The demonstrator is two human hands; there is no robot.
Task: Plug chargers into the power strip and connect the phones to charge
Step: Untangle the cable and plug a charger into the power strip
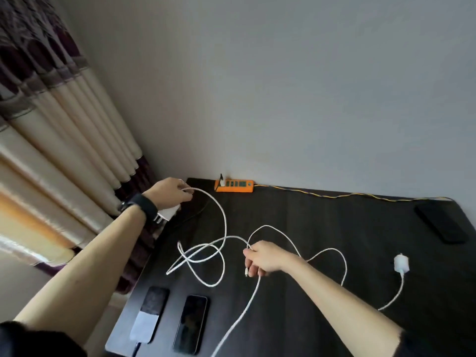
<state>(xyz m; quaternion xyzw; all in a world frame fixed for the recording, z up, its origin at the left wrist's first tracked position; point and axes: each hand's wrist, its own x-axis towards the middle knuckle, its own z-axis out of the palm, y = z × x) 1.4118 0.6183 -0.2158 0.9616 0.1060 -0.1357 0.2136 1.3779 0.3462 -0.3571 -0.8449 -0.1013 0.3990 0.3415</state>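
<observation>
An orange power strip (234,186) lies at the table's back edge against the wall, with one plug in its left socket. My left hand (170,192) grips a white charger brick (168,214), prongs pointing down-left, left of the strip. Its white cable (224,220) loops across the table to my right hand (262,257), which holds the cable near its connector end (246,272). A second white charger (401,264) lies at the right with its own cable. Two phones lie near the front edge: one (150,314) at the left and one (190,323) beside it. A third dark phone (440,222) lies far right.
The dark table (309,215) stands in a corner against a grey wall. Curtains (64,140) hang at the left, close to the table's left edge. The strip's yellow cord (334,195) runs along the back edge to the right. A dark cable (195,216) crosses near my left hand.
</observation>
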